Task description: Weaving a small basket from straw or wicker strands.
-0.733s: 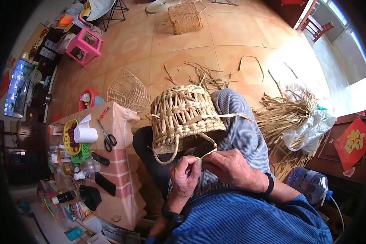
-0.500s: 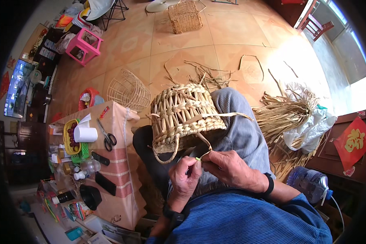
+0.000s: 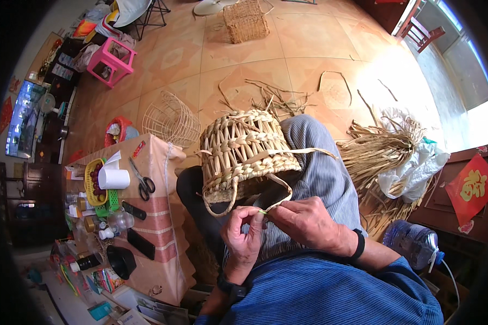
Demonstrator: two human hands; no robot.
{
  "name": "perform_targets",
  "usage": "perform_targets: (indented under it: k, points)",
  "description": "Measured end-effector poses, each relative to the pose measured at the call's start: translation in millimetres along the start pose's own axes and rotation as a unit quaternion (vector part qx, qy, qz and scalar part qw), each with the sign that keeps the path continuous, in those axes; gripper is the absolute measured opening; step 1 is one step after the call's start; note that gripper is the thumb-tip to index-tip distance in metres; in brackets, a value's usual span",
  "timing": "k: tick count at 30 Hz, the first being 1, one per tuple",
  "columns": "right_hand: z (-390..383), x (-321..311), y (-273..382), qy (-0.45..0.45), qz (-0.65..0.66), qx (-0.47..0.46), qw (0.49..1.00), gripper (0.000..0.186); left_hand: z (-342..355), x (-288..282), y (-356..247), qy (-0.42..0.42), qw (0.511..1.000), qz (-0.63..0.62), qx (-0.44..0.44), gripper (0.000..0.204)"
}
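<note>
A woven straw basket (image 3: 245, 150) rests upside down on my knee, its rim toward me. A loose straw strip (image 3: 279, 199) loops from the rim down to my hands. My left hand (image 3: 243, 234) pinches the strip's end between thumb and fingers. My right hand (image 3: 308, 222) grips the same strip right beside it, the fingertips of both hands touching. Another flat strip (image 3: 314, 151) sticks out from the basket's side toward the right.
A cloth-covered table (image 3: 165, 216) at my left carries scissors (image 3: 141, 182), a paper roll (image 3: 113, 177), a yellow tray and bottles. A wire frame (image 3: 171, 119) lies on the tiled floor. Straw bundles (image 3: 382, 151) and a water bottle (image 3: 415, 245) are at right; another basket (image 3: 245, 20) stands far back.
My hands have stayed at the basket's rim, and the strip's loop has shifted slightly between my fingers. Nothing else moved.
</note>
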State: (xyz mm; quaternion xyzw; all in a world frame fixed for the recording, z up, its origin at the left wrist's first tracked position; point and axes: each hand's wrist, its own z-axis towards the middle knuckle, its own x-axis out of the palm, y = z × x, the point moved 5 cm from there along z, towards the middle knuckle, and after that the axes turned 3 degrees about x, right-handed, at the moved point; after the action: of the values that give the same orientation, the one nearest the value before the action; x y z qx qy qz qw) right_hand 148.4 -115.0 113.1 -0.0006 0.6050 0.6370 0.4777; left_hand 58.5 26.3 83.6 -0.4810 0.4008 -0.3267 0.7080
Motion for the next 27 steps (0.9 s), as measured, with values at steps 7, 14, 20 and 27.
perform_targets:
  k: [7, 14, 20, 27]
  points:
    - [-1.1, 4.6, -1.4, 0.009, -0.021, -0.01, 1.0, 0.014, 0.6, -0.5, 5.5, 0.004, 0.999, 0.049, -0.02, 0.01]
    - [-0.3, 4.7, 1.7, 0.023, -0.02, -0.008, 0.999, 0.014, 1.9, -1.5, 7.0, -0.022, 0.998, 0.06, -0.005, 0.007]
    - [-2.4, 6.6, -3.3, 0.011, 0.048, 0.03, 0.998, 0.014, 1.4, -1.4, 5.5, 0.004, 0.997, 0.08, -0.004, 0.008]
    - [-1.6, 3.9, -2.7, 0.022, 0.038, 0.033, 0.998, 0.013, -5.2, 6.8, 10.9, -0.002, 0.964, -0.212, -0.161, 0.015]
